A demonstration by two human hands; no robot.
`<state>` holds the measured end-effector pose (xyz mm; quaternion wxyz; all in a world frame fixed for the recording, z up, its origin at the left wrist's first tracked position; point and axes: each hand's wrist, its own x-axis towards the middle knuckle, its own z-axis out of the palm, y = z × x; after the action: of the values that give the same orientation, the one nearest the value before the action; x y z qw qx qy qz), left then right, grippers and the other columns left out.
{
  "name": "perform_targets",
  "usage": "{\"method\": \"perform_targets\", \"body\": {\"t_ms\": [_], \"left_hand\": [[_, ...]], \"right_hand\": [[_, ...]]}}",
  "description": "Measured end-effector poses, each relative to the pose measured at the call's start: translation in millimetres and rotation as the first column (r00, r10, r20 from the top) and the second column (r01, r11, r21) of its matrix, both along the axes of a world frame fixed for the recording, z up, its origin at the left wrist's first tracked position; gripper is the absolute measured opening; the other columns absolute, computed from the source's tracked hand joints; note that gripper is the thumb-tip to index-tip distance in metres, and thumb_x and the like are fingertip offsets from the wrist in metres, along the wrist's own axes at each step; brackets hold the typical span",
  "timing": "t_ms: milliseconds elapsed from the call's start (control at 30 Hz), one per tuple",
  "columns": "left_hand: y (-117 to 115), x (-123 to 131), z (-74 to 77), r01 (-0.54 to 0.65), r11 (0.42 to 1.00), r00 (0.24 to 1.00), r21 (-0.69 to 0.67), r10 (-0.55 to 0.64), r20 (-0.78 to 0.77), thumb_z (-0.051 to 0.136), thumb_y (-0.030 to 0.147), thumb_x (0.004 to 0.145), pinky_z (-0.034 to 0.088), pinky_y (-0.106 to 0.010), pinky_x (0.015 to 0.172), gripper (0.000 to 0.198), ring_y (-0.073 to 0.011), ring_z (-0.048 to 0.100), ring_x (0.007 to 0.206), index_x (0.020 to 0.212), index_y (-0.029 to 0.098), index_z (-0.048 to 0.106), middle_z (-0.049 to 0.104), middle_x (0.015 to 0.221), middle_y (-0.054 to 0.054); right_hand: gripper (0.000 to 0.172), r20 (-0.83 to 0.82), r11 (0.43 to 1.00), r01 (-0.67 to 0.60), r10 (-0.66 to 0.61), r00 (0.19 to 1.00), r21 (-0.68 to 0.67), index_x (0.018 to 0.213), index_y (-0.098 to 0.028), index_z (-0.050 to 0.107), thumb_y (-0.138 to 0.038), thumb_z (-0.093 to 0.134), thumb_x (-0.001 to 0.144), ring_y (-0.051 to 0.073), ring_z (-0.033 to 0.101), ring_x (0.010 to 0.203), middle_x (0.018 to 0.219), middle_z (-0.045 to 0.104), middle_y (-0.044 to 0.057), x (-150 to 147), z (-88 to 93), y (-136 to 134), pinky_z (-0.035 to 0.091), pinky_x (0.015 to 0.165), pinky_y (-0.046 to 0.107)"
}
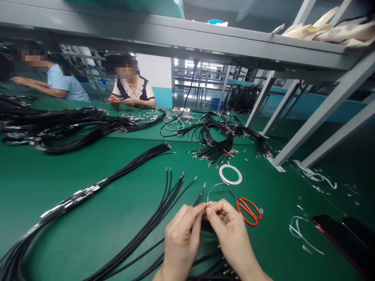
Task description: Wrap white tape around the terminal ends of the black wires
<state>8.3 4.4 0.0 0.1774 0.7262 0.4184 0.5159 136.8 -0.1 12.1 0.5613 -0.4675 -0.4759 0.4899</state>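
Note:
My left hand (182,234) and my right hand (230,230) meet fingertip to fingertip above the green table, both pinched closed. A thin pale strip of tape (211,188) curves from the white tape roll (231,174) down to my fingertips, where a small white end shows. What my left fingers grip is hidden behind them. Black cables with bare metal tips (168,203) lie to the left and pass under my hands. Orange-handled scissors (248,210) rest on the table just right of my right hand.
A long bundle of black cables (117,174) stretches across the left. More coiled cables (216,132) lie at the back beside a power strip (181,111). Grey shelf legs (316,121) stand at the right, with tape scraps and dark phone-like objects (342,242). Two people sit opposite.

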Motion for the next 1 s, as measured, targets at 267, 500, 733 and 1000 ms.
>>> {"method": "perform_targets", "body": {"t_ms": [267, 500, 733, 1000], "left_hand": [[1.0, 1.4, 0.6, 0.031, 0.976, 0.985, -0.215, 0.007, 0.171, 0.054, 0.017, 0.087, 0.052, -0.025, 0.067, 0.019, -0.0147, 0.063, 0.075, 0.100, 0.022, 0.067, 0.065, 0.083, -0.003], [5.9, 4.0, 1.1, 0.207, 0.860, 0.896, -0.467, 0.026, 0.444, 0.060, 0.029, 0.083, 0.054, -0.025, 0.065, 0.016, -0.0123, 0.062, 0.065, 0.091, 0.018, 0.068, 0.061, 0.080, -0.002], [12.1, 6.2, 5.5, 0.414, 0.695, 0.760, -0.588, 0.092, 0.644, 0.070, 0.034, 0.073, 0.051, -0.023, 0.056, 0.025, -0.0111, 0.057, 0.057, 0.086, 0.013, 0.067, 0.061, 0.065, 0.000], [12.2, 2.3, 8.1, 0.416, 0.689, 0.787, -0.593, 0.054, 0.615, 0.061, 0.037, 0.082, 0.037, -0.020, 0.051, 0.029, -0.0074, 0.045, 0.049, 0.101, 0.014, 0.064, 0.054, 0.060, 0.004]], "right_hand": [[0.019, 0.006, 1.000, -0.021, 0.021, 1.000, -0.001, 0.078, -0.018, 0.059, -0.035, 0.061, 0.084, 0.019, 0.063, 0.082, 0.087, 0.066, 0.006, -0.8, -0.5, -1.4, 0.051, 0.076, 0.030], [0.021, -0.010, 0.999, -0.039, 0.039, 0.999, -0.024, 0.078, -0.016, 0.060, -0.036, 0.063, 0.083, 0.020, 0.066, 0.076, 0.081, 0.068, 0.006, -1.9, 11.0, -3.0, 0.053, 0.071, 0.031], [0.023, -0.013, 0.998, -0.033, 0.032, 0.999, -0.052, 0.076, -0.016, 0.059, -0.038, 0.064, 0.081, 0.019, 0.066, 0.072, 0.075, 0.067, 0.004, -1.3, 6.8, -0.7, 0.054, 0.062, 0.027], [0.021, 0.053, 0.999, -0.030, 0.030, 0.998, -0.016, 0.077, -0.016, 0.060, -0.036, 0.062, 0.083, 0.017, 0.064, 0.063, 0.073, 0.068, 0.004, -2.0, 0.2, 0.0, 0.051, 0.062, 0.027]]}}
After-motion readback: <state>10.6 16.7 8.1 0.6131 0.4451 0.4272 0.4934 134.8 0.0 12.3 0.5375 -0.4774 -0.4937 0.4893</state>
